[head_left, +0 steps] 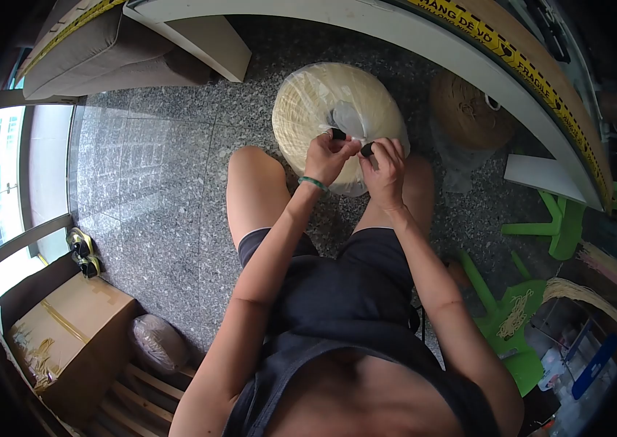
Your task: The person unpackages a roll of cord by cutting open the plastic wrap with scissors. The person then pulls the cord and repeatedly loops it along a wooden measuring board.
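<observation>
A large round bundle of pale yellow strands (305, 98), wrapped in clear plastic, lies on the floor between the knees. Gathered plastic (348, 116) shows at its middle. Over the bundle, my left hand (326, 156) pinches the plastic, with a black cover on one finger and a green bracelet on the wrist. Close beside it on the right, my right hand (385, 167) also has its fingers closed on the plastic, with another black cover on a finger. The fingertips of both hands nearly meet.
A brown bundle (465, 109) in plastic lies at the upper right, below a curved white table edge (396, 44) with yellow tape. Green stools (563, 226) stand on the right. At lower left are a cardboard box (75, 331) and a wrapped bundle (159, 342).
</observation>
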`<state>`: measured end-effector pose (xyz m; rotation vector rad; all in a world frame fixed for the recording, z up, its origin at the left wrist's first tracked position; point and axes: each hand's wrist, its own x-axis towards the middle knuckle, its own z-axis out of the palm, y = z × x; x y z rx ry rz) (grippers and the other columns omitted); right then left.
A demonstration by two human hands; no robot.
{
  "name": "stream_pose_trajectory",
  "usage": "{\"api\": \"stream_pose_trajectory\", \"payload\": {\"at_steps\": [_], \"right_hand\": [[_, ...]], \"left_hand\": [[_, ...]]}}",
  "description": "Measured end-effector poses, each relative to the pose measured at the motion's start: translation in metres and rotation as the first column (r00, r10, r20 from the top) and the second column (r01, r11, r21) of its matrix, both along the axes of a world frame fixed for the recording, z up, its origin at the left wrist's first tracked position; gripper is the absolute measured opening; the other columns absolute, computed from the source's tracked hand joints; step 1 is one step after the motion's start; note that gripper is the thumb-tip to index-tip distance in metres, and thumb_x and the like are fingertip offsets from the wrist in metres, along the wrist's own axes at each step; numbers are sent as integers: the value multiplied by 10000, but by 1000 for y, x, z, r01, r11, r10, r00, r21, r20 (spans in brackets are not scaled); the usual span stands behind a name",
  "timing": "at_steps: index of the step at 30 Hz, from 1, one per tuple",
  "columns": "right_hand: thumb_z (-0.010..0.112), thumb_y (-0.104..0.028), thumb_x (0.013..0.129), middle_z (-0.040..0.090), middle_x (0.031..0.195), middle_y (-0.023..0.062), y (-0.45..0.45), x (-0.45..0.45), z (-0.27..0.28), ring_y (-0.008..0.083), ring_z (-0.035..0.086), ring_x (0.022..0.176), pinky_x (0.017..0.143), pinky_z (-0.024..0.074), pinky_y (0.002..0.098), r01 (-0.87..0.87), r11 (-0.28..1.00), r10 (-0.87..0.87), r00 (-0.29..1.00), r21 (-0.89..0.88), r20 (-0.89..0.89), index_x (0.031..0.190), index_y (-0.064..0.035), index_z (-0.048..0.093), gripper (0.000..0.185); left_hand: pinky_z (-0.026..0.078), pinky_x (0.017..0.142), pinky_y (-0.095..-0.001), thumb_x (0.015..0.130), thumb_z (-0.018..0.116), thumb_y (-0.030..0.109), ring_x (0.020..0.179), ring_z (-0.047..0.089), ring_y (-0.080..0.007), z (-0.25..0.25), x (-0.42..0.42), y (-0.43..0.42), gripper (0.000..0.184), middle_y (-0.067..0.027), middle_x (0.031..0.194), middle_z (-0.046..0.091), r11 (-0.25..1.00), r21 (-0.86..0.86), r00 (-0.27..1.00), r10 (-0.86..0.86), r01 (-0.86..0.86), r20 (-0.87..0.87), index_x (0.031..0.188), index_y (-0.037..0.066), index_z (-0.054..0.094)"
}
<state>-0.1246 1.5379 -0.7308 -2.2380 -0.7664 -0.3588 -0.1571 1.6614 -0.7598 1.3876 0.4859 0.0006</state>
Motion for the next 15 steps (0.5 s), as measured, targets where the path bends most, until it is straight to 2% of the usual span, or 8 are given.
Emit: {"api": "stream_pose_trajectory", "payload": {"at_steps": [2, 3, 5, 7, 9, 11, 13, 15], "right_hand": [[622, 19, 596, 492, 683, 57, 3, -3, -5, 242, 476, 693, 652, 387, 342, -18, 990, 45, 980, 138, -194, 701, -31, 476, 186], [622, 19, 596, 492, 683, 57, 4, -3, -2, 242, 476, 693, 652, 387, 342, -21, 990, 48, 980, 140, -191, 701, -31, 476, 186], [587, 34, 628, 504, 668, 47, 4, -4, 3, 228, 488, 688, 682, 402, 334, 212, 893, 87, 785, 398, -613, 727, -11, 487, 147], [553, 15, 668, 518, 747, 54, -1, 3, 5, 205, 489, 749, 732, 398, 321, 178, 912, 96, 783, 369, -615, 802, 9, 519, 138], [545, -32, 698, 504, 855, 76, 1, 12, 4, 213, 469, 816, 762, 380, 325, 8, 986, 59, 916, 164, -397, 882, 3, 542, 187], [554, -48, 699, 490, 882, 78, 5, 19, 8, 226, 459, 826, 760, 373, 336, -75, 995, 92, 942, 66, -322, 894, -12, 549, 198], [572, -81, 700, 460, 937, 83, 8, 25, 12, 250, 439, 846, 757, 361, 356, -205, 967, 175, 966, -153, -190, 917, -43, 564, 221], [592, -93, 687, 450, 943, 72, 9, 32, 6, 259, 430, 857, 754, 352, 367, -229, 948, 205, 970, -219, -127, 899, -44, 545, 222]], "left_hand": [[421, 581, -200, 744, 630, 144, 635, 540, -80, -6, -1, 0, 202, -56, 710, 593, 996, -67, 997, 55, -52, 51, 835, -12, 538], [412, 576, -198, 750, 621, 136, 624, 525, -75, -6, -3, 1, 184, -44, 705, 586, 990, -120, 995, 81, -73, 65, 836, -4, 538], [403, 571, -196, 757, 612, 129, 614, 509, -70, -8, -6, 4, 167, -31, 699, 579, 980, -172, 991, 112, -98, 75, 838, 3, 539], [389, 574, -196, 771, 591, 120, 617, 479, -60, -8, -10, 8, 135, -7, 705, 560, 970, -214, 990, 130, -114, 58, 847, 22, 537], [386, 580, -194, 776, 585, 121, 632, 478, -57, -6, -13, 11, 132, -2, 716, 555, 969, -221, 991, 122, -107, 56, 854, 26, 535], [384, 587, -192, 781, 579, 122, 648, 476, -55, -4, -12, 14, 130, 2, 727, 550, 969, -229, 991, 115, -98, 62, 862, 31, 533], [383, 601, -194, 786, 572, 126, 664, 473, -53, -1, -14, 15, 133, 7, 734, 544, 986, -145, 989, 101, -84, 109, 871, 33, 529], [394, 602, -197, 789, 568, 129, 660, 482, -57, -3, -15, 17, 135, 4, 734, 545, 993, -62, 989, 102, -96, 106, 869, 28, 527]]}}
